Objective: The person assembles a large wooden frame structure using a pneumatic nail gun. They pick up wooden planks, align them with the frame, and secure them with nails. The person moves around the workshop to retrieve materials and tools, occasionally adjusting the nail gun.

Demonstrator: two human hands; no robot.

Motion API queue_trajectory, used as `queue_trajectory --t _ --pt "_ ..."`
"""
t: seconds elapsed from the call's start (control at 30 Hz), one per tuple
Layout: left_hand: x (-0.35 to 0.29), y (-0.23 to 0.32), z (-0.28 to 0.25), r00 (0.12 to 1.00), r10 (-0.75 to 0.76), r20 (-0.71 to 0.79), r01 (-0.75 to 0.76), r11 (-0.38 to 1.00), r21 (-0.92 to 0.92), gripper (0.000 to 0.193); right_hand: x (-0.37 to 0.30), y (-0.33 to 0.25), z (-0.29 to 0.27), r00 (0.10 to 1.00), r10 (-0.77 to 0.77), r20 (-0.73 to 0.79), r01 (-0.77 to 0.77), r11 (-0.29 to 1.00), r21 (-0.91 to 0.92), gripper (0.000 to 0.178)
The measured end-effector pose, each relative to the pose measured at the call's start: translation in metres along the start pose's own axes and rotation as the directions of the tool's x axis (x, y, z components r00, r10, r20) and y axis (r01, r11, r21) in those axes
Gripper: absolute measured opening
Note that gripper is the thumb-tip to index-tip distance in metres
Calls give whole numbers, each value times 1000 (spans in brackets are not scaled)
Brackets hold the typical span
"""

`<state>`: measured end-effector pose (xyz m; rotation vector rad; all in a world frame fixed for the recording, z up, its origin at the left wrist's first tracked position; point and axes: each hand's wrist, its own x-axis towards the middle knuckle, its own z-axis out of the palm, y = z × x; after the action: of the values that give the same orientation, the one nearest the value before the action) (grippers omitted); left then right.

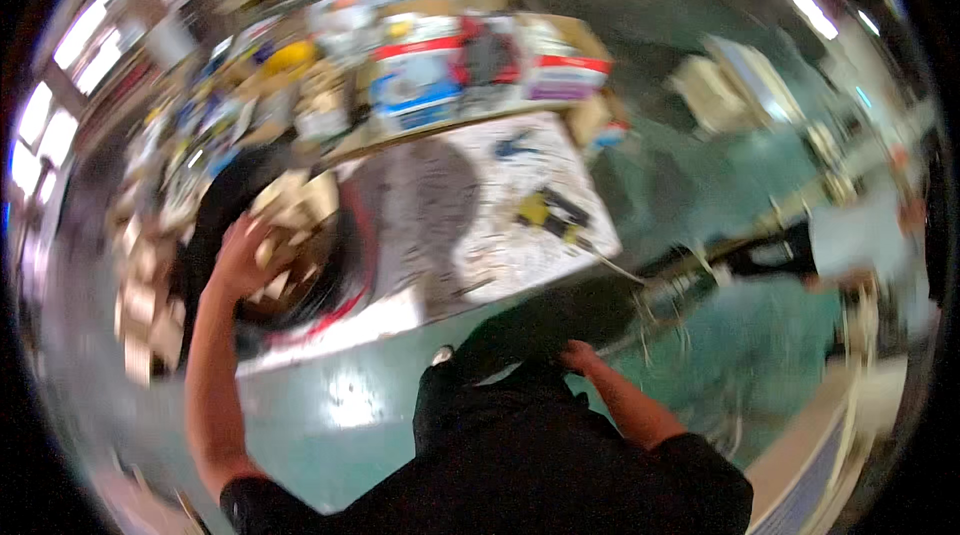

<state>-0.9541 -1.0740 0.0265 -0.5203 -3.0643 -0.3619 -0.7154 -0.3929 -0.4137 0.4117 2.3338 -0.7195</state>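
Observation:
My left hand (240, 257) reaches into a round black tub (207, 240) at the left end of the white work table (540, 260). Tan block-like pieces (300, 200) fill the tub, and my fingers lie among them. Blur hides whether one of the pieces is gripped. Down by my dark trousers hangs my right hand (575, 357), away from the table. Its fingers are too small and smeared to make out, and nothing plainly shows in it.
A dark grey rounded sheet (418, 205) lies beside the tub. Right of it are a yellow-and-black tool (552, 215) and a small blue object (515, 143). Cartons (418, 80) line the table's back. More tan pieces (150, 320) are heaped at left. A person (865, 235) is at right.

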Motion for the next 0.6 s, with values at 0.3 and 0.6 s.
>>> queue_trajectory --t 0.3,0.6 --pt "40 -120 56 817 125 563 -250 956 151 84 -156 -158 34 995 -99 26 90 966 241 42" --pt "39 -71 27 889 23 458 -164 949 271 69 -220 -100 114 960 199 -195 -96 893 439 36"
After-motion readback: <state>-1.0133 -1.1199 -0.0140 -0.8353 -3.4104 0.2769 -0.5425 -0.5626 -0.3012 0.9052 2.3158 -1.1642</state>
